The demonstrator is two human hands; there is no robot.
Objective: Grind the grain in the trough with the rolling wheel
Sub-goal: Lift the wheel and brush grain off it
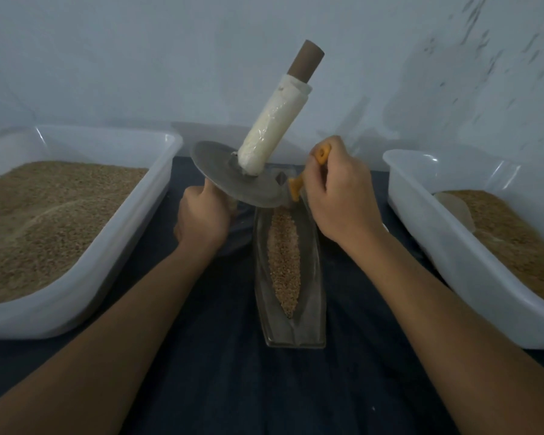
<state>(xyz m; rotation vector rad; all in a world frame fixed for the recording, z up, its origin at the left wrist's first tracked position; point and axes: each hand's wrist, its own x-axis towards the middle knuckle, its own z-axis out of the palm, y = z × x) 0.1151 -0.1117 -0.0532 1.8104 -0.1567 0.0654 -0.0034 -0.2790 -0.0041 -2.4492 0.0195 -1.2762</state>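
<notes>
Holding the rolling wheel (236, 175) tilted above the trough's (291, 328) far end, left hand (203, 216) gripping the lower axle, right hand (336, 196) clutching an orange tool (296, 188). Grain (284, 262) heaped along the trough on the counter (220, 387). Risks: one-handed wheel tipping, slipping, scattering grain.

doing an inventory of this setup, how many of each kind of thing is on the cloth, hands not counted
White plastic tubs of grain: 2, one on the left and one on the right
Metal trough with grain: 1
Rolling wheel with wrapped handle: 1
Orange-handled tool: 1
Total: 5
</notes>
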